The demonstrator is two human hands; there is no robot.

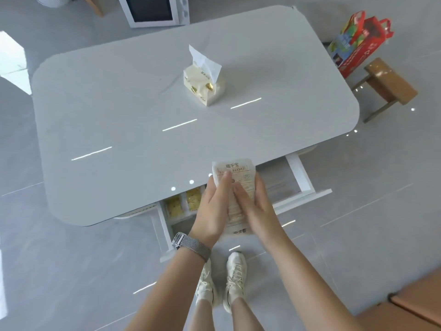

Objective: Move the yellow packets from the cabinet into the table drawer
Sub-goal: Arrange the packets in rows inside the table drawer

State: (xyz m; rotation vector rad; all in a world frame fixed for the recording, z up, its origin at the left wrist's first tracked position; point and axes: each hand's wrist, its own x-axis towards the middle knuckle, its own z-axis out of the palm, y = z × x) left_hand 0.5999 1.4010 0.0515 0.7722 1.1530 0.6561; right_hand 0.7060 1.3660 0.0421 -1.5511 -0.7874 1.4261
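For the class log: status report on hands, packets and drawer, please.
Left hand and right hand both hold packets over open drawer. Yellow packets already inside. Nothing blocking.

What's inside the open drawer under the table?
Two yellow packets lie at the left end of the drawer. Its right part shows bare bottom. The middle is hidden by both hands, left hand and right hand, holding more packets.

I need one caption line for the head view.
Both hands, left hand and right hand, hold pale printed packets above open white table drawer.
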